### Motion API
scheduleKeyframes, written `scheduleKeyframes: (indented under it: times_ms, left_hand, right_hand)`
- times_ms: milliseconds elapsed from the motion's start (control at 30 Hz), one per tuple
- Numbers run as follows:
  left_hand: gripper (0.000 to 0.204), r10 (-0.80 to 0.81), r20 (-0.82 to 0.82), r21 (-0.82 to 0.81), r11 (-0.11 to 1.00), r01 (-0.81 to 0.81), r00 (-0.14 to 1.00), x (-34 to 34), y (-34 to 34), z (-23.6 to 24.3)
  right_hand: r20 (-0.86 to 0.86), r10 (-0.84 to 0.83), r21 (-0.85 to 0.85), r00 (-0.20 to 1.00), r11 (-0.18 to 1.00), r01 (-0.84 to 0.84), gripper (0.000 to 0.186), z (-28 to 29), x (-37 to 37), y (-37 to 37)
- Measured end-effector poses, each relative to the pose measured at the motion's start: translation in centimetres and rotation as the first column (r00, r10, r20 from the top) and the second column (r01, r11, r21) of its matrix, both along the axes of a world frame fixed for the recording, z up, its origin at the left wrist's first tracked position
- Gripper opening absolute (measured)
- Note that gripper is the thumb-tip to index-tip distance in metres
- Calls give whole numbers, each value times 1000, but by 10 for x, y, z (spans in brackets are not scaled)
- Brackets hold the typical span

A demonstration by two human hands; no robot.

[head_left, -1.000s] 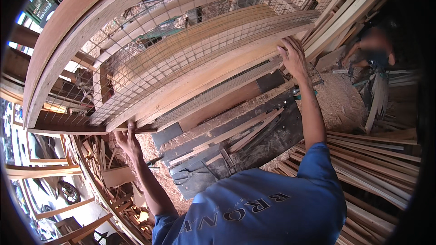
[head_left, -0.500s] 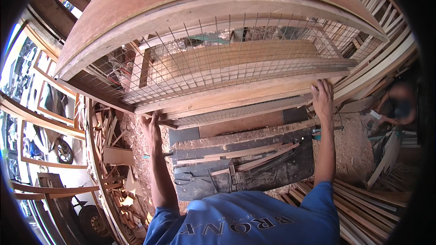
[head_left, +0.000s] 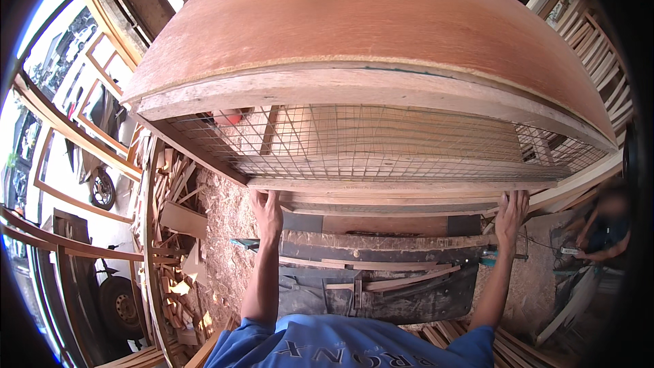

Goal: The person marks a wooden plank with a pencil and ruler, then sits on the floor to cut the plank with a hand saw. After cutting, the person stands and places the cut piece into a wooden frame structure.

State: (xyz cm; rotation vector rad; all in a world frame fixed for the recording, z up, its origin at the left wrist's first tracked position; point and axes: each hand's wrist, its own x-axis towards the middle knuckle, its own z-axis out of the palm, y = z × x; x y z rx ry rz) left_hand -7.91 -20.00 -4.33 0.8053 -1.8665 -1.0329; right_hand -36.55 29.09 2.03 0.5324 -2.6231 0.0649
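Observation:
In front of me is a large wooden cage with a brown plywood panel [head_left: 368, 20] on top and wire mesh [head_left: 340, 136] stretched across its front frame. My left hand [head_left: 266, 215] grips the lower wooden rail [head_left: 402, 187] near its left end, fingers curled up over the edge. Near the right end, my right hand [head_left: 511, 215] holds the same rail with bent fingers. Below the cage, a dark, worn workbench [head_left: 409, 296] bears thin wood strips [head_left: 409, 279] and what looks like a clamp or bracket.
Offcuts [head_left: 178, 197] are heaped on the left, beside wooden frames and a motorcycle [head_left: 102, 187]. Wood shavings [head_left: 221, 232] cover the floor. Another person [head_left: 606, 228] sits at the right, a small pale object in hand. Long timber strips are stacked at the far right [head_left: 599, 54].
The cage has tilted, so more of its plywood top shows and the mesh front looks narrower. Both hands, still on the rail, appear lower and further right in view, which has shifted too.

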Motion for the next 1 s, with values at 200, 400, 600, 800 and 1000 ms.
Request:
scheduleKeyframes:
  times_ms: [200, 400, 600, 800, 1000]
  left_hand:
    - [41, -96, -421, 382, 883, 273, 902, 3, 12, 37]
    - [45, -72, -248, 196, 973, 123, 966, 85, 50, 52]
    - [15, -45, -285, 390, 907, 159, 958, 216, 123, 20]
    - [17, -344, 119, 326, 900, 290, 931, 334, 95, -4]
    - [22, -382, 465, 342, 909, 236, 799, 468, -24, -40]
  right_hand:
    - [-137, 87, -277, 987, 953, -122, 41, 5, 24, -19]
    - [-289, 215, -440, 933, 836, -329, 26, -12, 115, -55]
    - [229, 627, -870, 744, 474, -132, 24, -78, 279, -119]
    - [348, 859, -753, 376, 495, -434, 16, -98, 454, -235]
    - [236, 963, -723, 131, 264, -638, 27, -113, 555, -379]
